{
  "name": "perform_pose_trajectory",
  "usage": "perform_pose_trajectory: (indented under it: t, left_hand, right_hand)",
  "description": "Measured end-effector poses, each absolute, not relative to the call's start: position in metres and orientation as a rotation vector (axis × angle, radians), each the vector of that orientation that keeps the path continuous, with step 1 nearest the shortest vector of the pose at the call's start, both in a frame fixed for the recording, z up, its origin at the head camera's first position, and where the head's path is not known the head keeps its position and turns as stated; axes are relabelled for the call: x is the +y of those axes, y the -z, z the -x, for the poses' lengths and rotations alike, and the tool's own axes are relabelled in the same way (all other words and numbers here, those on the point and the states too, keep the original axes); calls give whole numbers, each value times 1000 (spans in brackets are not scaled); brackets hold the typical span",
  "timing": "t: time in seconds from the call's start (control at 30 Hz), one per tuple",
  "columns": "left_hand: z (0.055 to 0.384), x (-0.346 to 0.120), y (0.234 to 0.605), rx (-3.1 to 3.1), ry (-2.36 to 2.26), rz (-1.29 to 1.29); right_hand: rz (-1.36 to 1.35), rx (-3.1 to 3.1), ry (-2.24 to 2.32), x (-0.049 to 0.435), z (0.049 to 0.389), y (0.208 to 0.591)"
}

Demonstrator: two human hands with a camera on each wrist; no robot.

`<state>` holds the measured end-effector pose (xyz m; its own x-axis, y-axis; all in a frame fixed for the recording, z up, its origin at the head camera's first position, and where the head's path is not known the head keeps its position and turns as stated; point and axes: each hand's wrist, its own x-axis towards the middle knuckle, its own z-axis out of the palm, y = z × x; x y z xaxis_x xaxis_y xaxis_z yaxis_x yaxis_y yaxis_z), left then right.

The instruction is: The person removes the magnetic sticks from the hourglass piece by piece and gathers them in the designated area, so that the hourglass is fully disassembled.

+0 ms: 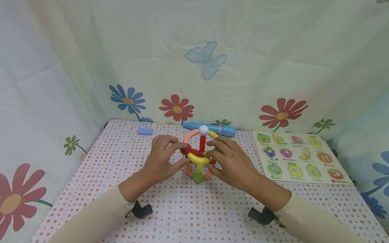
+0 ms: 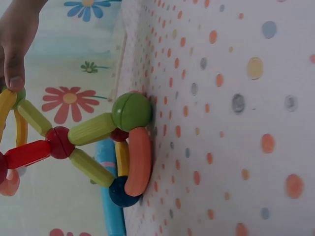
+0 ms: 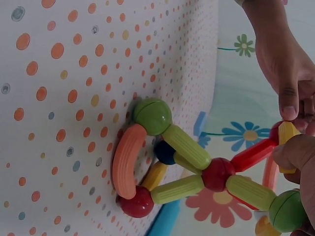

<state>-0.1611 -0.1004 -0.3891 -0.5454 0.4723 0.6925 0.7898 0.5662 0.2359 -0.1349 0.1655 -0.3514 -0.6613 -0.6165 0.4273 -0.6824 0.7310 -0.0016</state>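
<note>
Between both hands stands an upright toy built of coloured balls and ribbed sticks. My left hand [image 1: 161, 158] pinches a red ball [image 1: 185, 149] on its left side, with the index finger at the top and the thumb below. A curved yellow stick [image 1: 199, 159] runs across the front. On the toy's right, my right hand [image 1: 232, 162] holds that stick's end with curled fingers. In the right wrist view, green sticks [image 3: 178, 189] meet at a middle red ball [image 3: 218, 174]. A curved salmon stick [image 3: 129, 160] joins the base balls. My left hand is outside the left wrist view.
Behind the toy lies a blue cylinder [image 1: 226, 130]. A small blue block [image 1: 145, 131] rests at the back left. A fruit picture board [image 1: 282, 173] lies on the right of the dotted tablecloth [image 1: 179, 216]. The patterned curtain [image 1: 243, 84] rises behind.
</note>
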Motion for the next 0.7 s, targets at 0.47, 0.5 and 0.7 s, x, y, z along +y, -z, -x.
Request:
perform_pose_trajectory:
  t: [0.47, 0.5, 0.7]
  left_hand:
    - [126, -82, 404, -2325, 785, 820]
    - [124, -80, 405, -2340, 803, 812]
    - [121, -70, 405, -2397, 1030, 750]
  right_hand:
    - [-987, -2536, -231, 166, 134, 352]
    - [-986, -2535, -233, 166, 134, 352]
    - [-991, -2530, -240, 166, 135, 352]
